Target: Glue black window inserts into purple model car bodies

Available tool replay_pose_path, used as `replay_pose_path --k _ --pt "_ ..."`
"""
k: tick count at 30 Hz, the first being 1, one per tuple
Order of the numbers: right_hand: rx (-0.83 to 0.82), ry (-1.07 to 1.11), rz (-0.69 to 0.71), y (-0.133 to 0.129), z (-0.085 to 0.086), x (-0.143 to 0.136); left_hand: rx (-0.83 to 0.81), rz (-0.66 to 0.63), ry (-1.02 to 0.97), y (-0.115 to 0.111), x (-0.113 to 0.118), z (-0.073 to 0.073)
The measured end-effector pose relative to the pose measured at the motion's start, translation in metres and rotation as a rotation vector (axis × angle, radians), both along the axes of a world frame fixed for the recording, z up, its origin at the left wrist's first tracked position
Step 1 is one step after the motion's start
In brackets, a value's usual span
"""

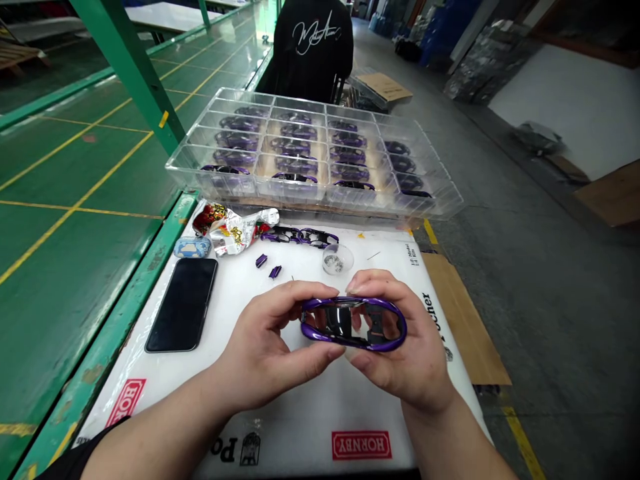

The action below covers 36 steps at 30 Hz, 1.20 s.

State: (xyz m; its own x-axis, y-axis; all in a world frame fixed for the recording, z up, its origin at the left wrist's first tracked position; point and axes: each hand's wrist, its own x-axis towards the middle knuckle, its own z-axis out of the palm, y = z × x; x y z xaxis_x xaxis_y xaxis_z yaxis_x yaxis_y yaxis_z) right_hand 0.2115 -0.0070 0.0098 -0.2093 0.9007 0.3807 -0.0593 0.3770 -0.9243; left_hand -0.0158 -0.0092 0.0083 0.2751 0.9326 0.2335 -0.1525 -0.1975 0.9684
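Observation:
A purple and black oval plastic part [395, 339] is held level above the white work surface [300, 407]. My left hand [280, 347] grips its left end, thumb below and fingers above. Around the right end, my right hand [410, 340] is closed in the same way. Beyond the hands lie two small purple pieces [261, 261], a round clear dish [338, 259] with tiny metallic bits, and more purple and black parts [300, 236].
A clear compartment tray [320, 193] with several purple parts spans the back. A black phone [183, 305], a blue and white item [193, 247] and a crumpled wrapper [235, 230] lie at left. A person in black [313, 50] is beyond the tray; a green post [133, 73] stands left.

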Motion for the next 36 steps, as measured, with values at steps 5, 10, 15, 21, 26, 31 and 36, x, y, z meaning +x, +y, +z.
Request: replay_pose_path --k 5,10,15,21,26,31,36 --pt "0.029 0.015 0.008 0.000 0.002 -0.001 0.027 -0.006 -0.010 0.000 0.000 -0.002" --pt "0.054 0.019 -0.005 0.000 0.004 0.000 0.022 -0.016 0.001 -0.001 -0.001 -0.005" --pt "0.088 0.003 -0.057 -0.002 -0.001 -0.002 -0.019 -0.030 -0.038 -0.002 0.001 -0.006" --pt "0.105 -0.008 -0.155 -0.005 -0.002 -0.009 -0.165 -0.074 -0.146 -0.006 0.008 -0.004" --pt "0.082 0.002 -0.185 -0.008 -0.001 -0.011 -0.267 -0.092 -0.197 -0.011 0.013 -0.005" --pt "-0.052 0.105 -0.137 -0.008 -0.012 -0.014 -0.326 -0.062 -0.243 -0.009 0.016 -0.003" --pt "-0.245 0.190 -0.059 -0.006 -0.017 -0.012 -0.329 0.033 -0.190 -0.002 0.016 0.001"
